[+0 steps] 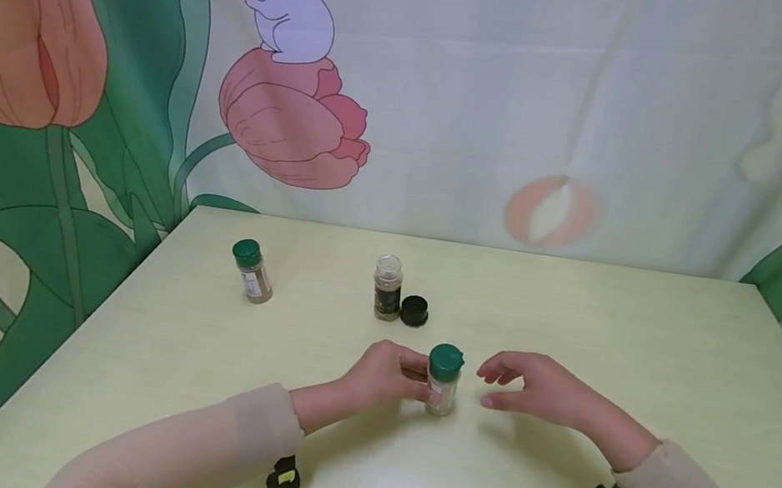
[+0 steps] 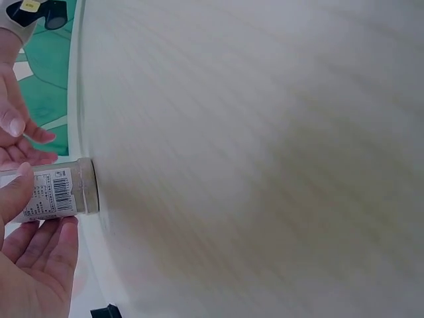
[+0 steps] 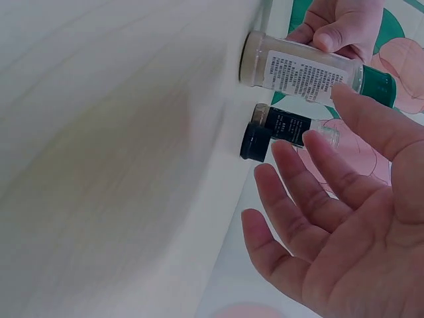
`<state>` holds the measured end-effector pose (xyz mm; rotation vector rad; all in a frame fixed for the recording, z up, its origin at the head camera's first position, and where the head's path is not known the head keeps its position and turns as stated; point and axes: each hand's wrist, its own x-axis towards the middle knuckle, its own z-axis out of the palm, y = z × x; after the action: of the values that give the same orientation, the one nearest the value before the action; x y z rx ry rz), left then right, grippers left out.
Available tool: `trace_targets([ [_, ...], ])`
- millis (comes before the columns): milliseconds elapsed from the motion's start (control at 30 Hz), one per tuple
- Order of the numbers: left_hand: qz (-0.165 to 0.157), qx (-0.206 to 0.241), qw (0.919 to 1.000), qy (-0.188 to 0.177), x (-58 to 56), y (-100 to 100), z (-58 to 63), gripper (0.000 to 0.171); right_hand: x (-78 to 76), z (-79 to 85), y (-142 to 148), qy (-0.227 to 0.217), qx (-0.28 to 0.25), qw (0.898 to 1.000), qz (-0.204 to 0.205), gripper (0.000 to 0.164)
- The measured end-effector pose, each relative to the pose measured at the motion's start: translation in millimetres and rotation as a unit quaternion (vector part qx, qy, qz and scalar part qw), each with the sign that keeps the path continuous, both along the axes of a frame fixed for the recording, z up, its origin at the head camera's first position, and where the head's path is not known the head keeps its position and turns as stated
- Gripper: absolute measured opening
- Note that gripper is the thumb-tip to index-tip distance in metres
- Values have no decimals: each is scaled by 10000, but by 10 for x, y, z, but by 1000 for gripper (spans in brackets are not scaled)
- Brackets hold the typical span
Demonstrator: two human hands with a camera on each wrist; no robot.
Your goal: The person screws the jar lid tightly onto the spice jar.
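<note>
My left hand point(image 1: 382, 379) holds a spice jar point(image 1: 440, 403) with a green cap point(image 1: 445, 362), thumb on one side and fingers on the other. The jar stands upright at the table, and its label with a barcode point(image 2: 62, 192) faces the left wrist camera. Pale powder shows through its clear wall. To the right of the jar, a short gap away, is my right hand point(image 1: 539, 390). Its fingers point(image 3: 291, 222) are spread and slightly bent, with nothing in them.
Behind the hands stands an uncapped clear jar point(image 1: 387, 294) with a dark label. A black cap point(image 1: 415, 311) lies beside it. Farther left is another green-capped jar point(image 1: 253, 274). A printed cloth point(image 1: 458, 102) hangs behind the table's point(image 1: 651, 333) far edge.
</note>
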<state>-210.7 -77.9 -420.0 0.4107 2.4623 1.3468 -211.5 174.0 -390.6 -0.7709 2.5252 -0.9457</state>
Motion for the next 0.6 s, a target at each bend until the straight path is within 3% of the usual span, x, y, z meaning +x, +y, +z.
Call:
trace_targets([
  [600, 66, -92, 9999, 91, -10, -118, -5, 39, 20, -70, 39, -182, 103, 9998, 71, 34],
])
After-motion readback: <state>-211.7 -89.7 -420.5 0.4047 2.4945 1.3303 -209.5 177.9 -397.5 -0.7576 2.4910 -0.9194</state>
